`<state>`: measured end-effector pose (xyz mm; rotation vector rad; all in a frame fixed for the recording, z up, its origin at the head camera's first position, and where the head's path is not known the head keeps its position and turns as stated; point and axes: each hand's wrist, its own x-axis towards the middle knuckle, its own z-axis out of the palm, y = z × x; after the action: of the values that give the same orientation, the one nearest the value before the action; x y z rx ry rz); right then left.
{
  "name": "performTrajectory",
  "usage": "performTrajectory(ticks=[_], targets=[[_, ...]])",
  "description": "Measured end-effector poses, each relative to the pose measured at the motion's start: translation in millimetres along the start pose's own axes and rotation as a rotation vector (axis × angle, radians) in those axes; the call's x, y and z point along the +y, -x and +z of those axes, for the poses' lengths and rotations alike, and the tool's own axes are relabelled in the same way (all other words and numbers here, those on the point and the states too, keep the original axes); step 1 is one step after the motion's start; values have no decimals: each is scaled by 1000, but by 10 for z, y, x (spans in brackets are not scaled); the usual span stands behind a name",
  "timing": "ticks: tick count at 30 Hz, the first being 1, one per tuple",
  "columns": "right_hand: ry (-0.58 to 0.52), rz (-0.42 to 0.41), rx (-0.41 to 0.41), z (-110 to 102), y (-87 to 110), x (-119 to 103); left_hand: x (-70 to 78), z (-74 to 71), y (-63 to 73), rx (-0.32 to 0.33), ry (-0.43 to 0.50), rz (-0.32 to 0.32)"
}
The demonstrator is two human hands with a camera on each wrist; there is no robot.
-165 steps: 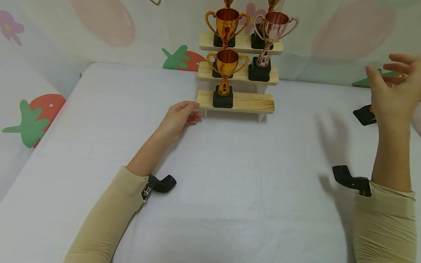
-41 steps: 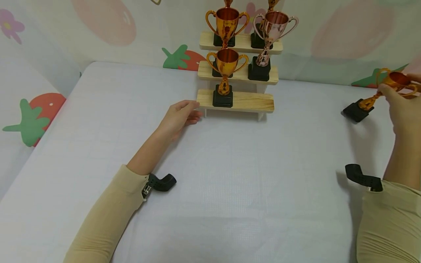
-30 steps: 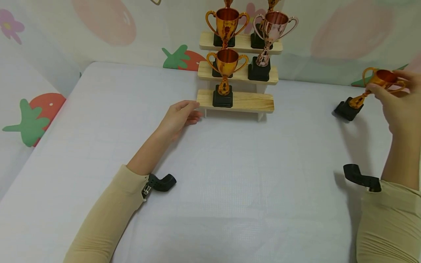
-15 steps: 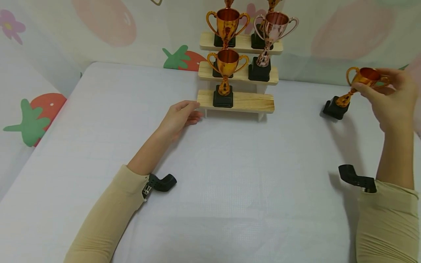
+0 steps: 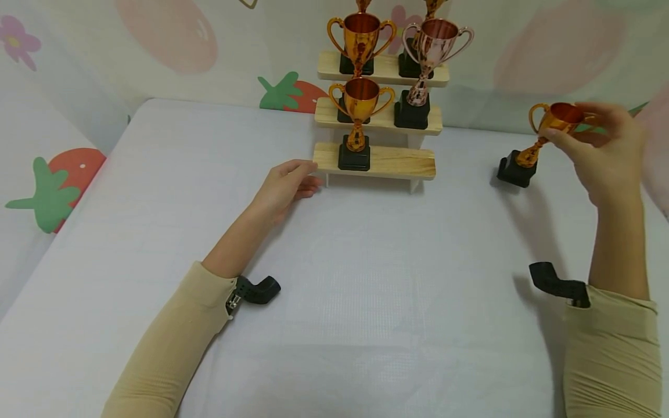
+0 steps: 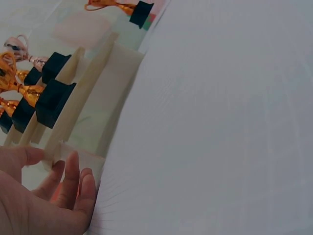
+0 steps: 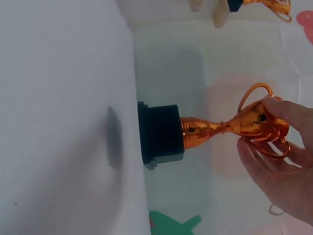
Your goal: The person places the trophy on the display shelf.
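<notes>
My right hand (image 5: pixel 608 154) holds a gold trophy cup (image 5: pixel 561 118) by its bowl, thumb on one side and fingers on the other. The trophy leans, its black square base (image 7: pixel 161 132) low over the table with a shadow beside it. At the three-tier wooden shelf (image 5: pixel 402 162), my left hand (image 5: pixel 284 188) pinches the left end of the lowest board between thumb and index finger (image 6: pixel 54 174). Another gold trophy (image 5: pixel 360 101) stands on that board's left half; the right half is bare wood. On the middle tier stands a rose-gold trophy (image 5: pixel 436 43).
Further gold trophies (image 5: pixel 362 38) stand on the upper tiers, partly hidden or cut off by the frame's top. A white cloth covers the table (image 5: pixel 334 290). Behind the shelf hangs a backdrop (image 5: pixel 486 64) printed with strawberries and flowers.
Several seconds ago my right hand was raised and empty beside a tilted trophy; since then it has gripped that gold trophy and carried it left toward the shelf. My left hand stays put.
</notes>
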<state>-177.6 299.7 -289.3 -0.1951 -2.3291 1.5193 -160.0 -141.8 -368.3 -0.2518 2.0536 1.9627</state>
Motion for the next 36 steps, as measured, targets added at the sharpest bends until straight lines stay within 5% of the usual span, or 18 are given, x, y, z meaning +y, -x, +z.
performTrajectory(ticks=[25,36], targets=[[15,-103,-141,284,160,-211,-9,-8,-23,2,6,1],[-109,-135,-173,356,222,-293,-17,-3,-23,2,11,-6]])
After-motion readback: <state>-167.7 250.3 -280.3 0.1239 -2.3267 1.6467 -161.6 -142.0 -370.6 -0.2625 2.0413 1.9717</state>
